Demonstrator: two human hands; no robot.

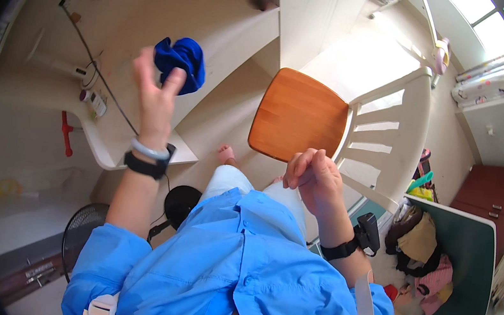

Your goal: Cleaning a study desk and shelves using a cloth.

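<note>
A crumpled dark blue cloth (189,66) is at the white desk's front edge, at upper left. My left hand (157,89) grips its near side, the thumb lying over the cloth and the slightly blurred fingers at its left edge. Over my lap, beside the wooden chair (299,116), my right hand (316,176) is raised with its fingers curled together. Nothing shows in it. The chair has an orange-brown seat and a white slatted back.
On the white desk (219,24) are a thin dark rod (100,68) and a small labelled bottle (97,103). A black fan (84,230) stands at lower left. At right, a green-walled bin (460,277) holds several clothes. A brown cabinet (488,197) stands behind it.
</note>
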